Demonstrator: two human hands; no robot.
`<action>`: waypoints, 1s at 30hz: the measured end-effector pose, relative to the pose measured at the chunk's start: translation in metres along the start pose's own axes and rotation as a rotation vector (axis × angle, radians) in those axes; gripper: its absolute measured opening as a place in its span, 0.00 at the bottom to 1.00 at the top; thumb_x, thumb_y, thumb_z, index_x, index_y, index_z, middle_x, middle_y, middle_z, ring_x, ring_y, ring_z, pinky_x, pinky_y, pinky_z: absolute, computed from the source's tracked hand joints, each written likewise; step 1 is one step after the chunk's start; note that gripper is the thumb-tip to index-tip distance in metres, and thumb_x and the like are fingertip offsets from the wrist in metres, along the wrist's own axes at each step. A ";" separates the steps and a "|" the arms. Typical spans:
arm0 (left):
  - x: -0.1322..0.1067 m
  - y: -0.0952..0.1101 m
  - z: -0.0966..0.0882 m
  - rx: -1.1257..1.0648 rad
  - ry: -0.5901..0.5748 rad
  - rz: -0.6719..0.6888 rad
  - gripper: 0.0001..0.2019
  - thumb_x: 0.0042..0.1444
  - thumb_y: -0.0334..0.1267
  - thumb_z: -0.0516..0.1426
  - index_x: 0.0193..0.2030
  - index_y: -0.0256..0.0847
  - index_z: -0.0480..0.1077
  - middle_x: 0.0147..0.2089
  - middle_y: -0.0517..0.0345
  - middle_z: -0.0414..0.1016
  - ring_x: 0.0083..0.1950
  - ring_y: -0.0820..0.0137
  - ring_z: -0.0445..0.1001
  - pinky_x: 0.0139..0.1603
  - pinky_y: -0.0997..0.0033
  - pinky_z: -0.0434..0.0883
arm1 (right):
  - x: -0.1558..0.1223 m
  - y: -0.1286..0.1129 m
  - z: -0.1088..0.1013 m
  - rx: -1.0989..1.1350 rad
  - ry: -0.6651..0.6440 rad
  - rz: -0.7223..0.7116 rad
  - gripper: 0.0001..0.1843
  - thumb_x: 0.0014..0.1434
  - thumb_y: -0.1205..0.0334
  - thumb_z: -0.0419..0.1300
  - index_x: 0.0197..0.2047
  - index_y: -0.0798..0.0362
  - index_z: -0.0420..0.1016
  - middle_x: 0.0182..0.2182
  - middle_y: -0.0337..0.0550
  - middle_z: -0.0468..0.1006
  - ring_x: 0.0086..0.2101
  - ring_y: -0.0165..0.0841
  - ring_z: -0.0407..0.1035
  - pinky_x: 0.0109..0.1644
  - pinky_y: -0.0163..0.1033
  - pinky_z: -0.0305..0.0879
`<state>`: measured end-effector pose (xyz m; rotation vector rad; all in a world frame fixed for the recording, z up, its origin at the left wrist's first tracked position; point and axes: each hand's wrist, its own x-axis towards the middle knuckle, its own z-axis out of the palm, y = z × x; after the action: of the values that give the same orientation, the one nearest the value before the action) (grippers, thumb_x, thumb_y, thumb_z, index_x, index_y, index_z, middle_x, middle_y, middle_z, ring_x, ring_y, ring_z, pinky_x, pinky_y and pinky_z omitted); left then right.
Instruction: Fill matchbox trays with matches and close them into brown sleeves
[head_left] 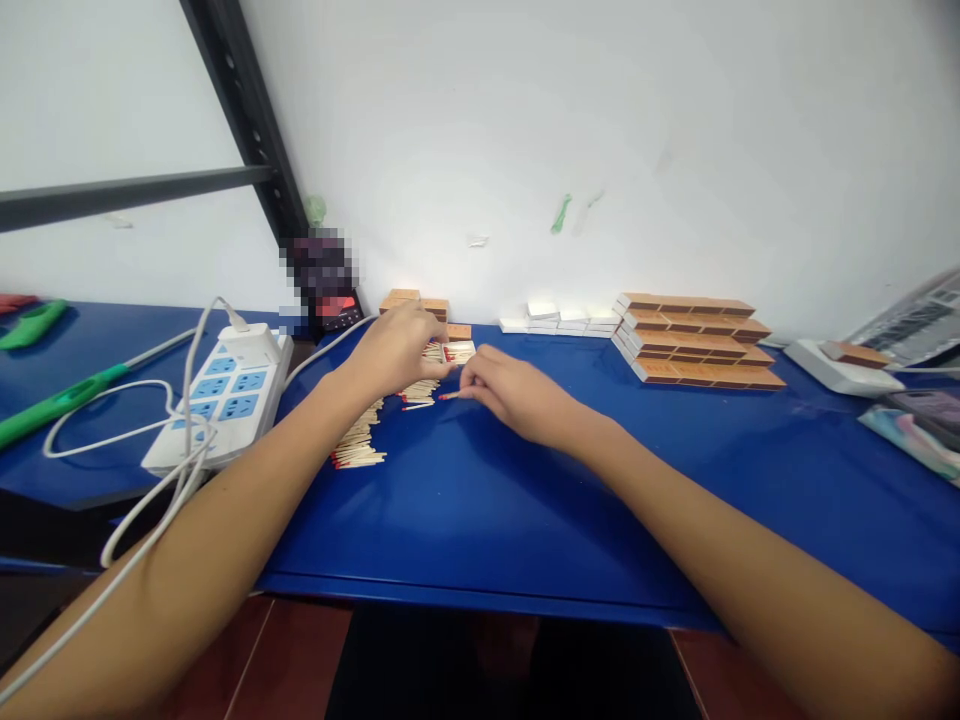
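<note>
My left hand [397, 345] reaches over the loose matches, its thumb and fingers closed on the near end of a small white matchbox tray [469, 346]. Red-headed matches lie inside that tray. Just right of it, my right hand [514, 392] pinches a match [450, 396], whose red head points left, slightly above or on the blue tabletop. A pile of loose matches [360, 440] spreads below and beside my left hand, partly hidden by it. One single match [418, 406] rests apart from the pile. Closed brown matchboxes [435, 306] stand behind my left hand.
Stepped stacks of brown matchboxes [697, 345] stand at the back right, with white trays [559, 320] along the wall. A power strip [225, 400] with loose white cables and a green-handled lighter [67, 405] lie left. A white device [840, 368] sits far right.
</note>
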<state>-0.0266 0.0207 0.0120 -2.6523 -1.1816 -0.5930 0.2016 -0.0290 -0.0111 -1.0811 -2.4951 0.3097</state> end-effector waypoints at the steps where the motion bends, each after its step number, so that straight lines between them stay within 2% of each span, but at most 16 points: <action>1: 0.000 0.001 0.000 -0.003 -0.013 0.000 0.12 0.58 0.42 0.70 0.44 0.37 0.83 0.44 0.48 0.84 0.53 0.53 0.76 0.56 0.54 0.72 | 0.000 0.004 -0.005 -0.029 0.067 0.019 0.05 0.75 0.64 0.56 0.46 0.53 0.73 0.47 0.48 0.75 0.39 0.36 0.69 0.44 0.39 0.61; 3: 0.000 0.003 -0.001 -0.024 -0.036 -0.002 0.14 0.56 0.43 0.71 0.45 0.38 0.83 0.45 0.48 0.84 0.53 0.53 0.77 0.54 0.56 0.72 | 0.000 0.012 -0.012 -0.091 0.189 0.068 0.05 0.74 0.64 0.57 0.46 0.53 0.73 0.46 0.48 0.75 0.40 0.37 0.70 0.43 0.40 0.61; 5: 0.000 0.007 -0.002 -0.057 -0.047 0.000 0.15 0.56 0.44 0.72 0.46 0.38 0.83 0.46 0.48 0.83 0.52 0.54 0.77 0.54 0.57 0.72 | 0.001 0.017 -0.016 -0.145 0.254 0.108 0.05 0.74 0.64 0.57 0.46 0.53 0.74 0.46 0.49 0.75 0.40 0.38 0.70 0.42 0.40 0.61; 9: 0.000 0.014 -0.002 -0.125 -0.031 0.017 0.16 0.56 0.46 0.73 0.45 0.39 0.83 0.43 0.49 0.83 0.50 0.56 0.77 0.51 0.59 0.72 | 0.002 0.020 -0.014 -0.215 0.236 0.141 0.05 0.74 0.64 0.58 0.46 0.53 0.74 0.46 0.49 0.75 0.39 0.38 0.70 0.40 0.40 0.59; 13: 0.000 0.016 -0.001 -0.165 -0.013 0.044 0.14 0.56 0.46 0.72 0.44 0.41 0.83 0.42 0.52 0.83 0.48 0.57 0.77 0.49 0.60 0.71 | 0.004 0.019 -0.009 -0.204 0.221 0.107 0.05 0.73 0.62 0.58 0.46 0.53 0.75 0.45 0.48 0.74 0.39 0.38 0.69 0.40 0.41 0.59; 21: 0.001 0.004 0.002 -0.153 0.073 0.015 0.12 0.57 0.45 0.71 0.43 0.41 0.83 0.44 0.53 0.84 0.50 0.56 0.77 0.59 0.54 0.71 | 0.003 0.009 -0.004 -0.024 0.349 -0.008 0.07 0.74 0.61 0.57 0.45 0.52 0.75 0.42 0.46 0.74 0.37 0.36 0.68 0.42 0.40 0.61; 23: 0.000 0.002 0.002 -0.115 0.071 -0.017 0.12 0.57 0.44 0.71 0.44 0.40 0.83 0.45 0.51 0.84 0.52 0.55 0.77 0.60 0.53 0.71 | 0.003 0.002 0.003 0.013 0.311 -0.047 0.07 0.74 0.60 0.58 0.45 0.52 0.76 0.41 0.45 0.75 0.37 0.35 0.68 0.43 0.40 0.62; 26: 0.000 0.003 0.001 -0.047 0.058 -0.066 0.12 0.58 0.42 0.70 0.45 0.38 0.83 0.46 0.48 0.84 0.55 0.52 0.76 0.57 0.53 0.73 | 0.005 -0.010 0.017 0.068 0.151 -0.102 0.06 0.73 0.62 0.60 0.48 0.52 0.78 0.43 0.45 0.76 0.39 0.35 0.71 0.46 0.40 0.65; 30: 0.000 0.008 -0.003 0.006 0.048 -0.108 0.11 0.58 0.40 0.69 0.46 0.38 0.83 0.46 0.47 0.84 0.54 0.51 0.76 0.53 0.54 0.74 | 0.008 -0.021 0.030 0.080 0.042 -0.081 0.07 0.72 0.62 0.62 0.50 0.52 0.79 0.48 0.47 0.76 0.42 0.36 0.73 0.48 0.41 0.67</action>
<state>-0.0217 0.0142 0.0140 -2.5667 -1.3177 -0.6651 0.1695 -0.0382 -0.0287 -0.9423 -2.4604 0.3564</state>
